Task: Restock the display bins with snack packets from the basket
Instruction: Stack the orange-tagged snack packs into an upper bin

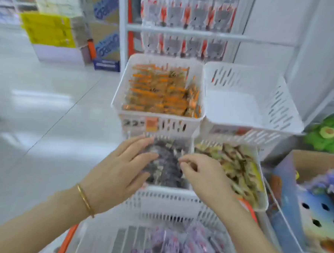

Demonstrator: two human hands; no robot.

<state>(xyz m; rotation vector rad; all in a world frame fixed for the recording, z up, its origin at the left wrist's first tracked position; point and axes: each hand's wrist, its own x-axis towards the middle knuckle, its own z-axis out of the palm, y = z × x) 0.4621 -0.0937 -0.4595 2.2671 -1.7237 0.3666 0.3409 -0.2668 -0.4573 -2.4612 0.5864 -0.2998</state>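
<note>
The left hand (119, 168) lies flat on purple packets (168, 165); beside it the right hand (204, 174) curls its fingers, grip unclear.

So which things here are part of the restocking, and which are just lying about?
Job: left hand, right hand, dark packets, lower bin, basket, purple packets, empty bin.
Lying about: printed box, green toy, hanging packs.
</note>
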